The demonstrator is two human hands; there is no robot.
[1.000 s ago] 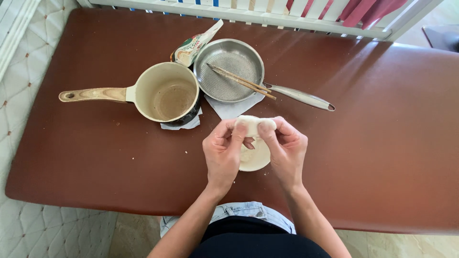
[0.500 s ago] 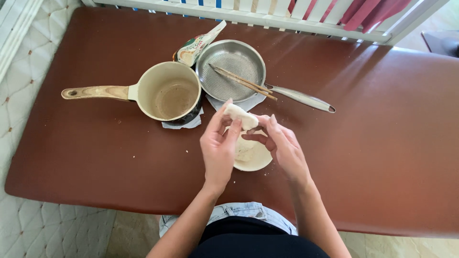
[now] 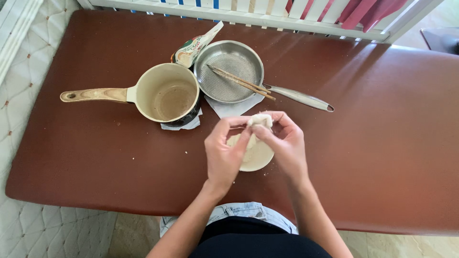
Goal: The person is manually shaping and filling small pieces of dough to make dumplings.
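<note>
A small lump of white dough (image 3: 260,119) is pinched between the fingertips of both hands, just above a small cream bowl (image 3: 256,160) on the brown table (image 3: 95,157). My left hand (image 3: 224,154) grips the lump from the left, its fingers curled up around it. My right hand (image 3: 286,143) holds it from the right and partly covers the bowl's right rim. The bowl's inside looks floury.
Beyond my hands stand a cream saucepan (image 3: 167,93) with a wooden handle (image 3: 93,94) pointing left, and a steel frying pan (image 3: 229,70) with wooden chopsticks (image 3: 241,82) across it. A folded food packet (image 3: 193,45) leans behind them. White railing (image 3: 258,16) borders the far edge.
The dough, first stretched wide between both hands, then held mostly by the left hand, is now bunched into a smaller lump pinched by both hands.
</note>
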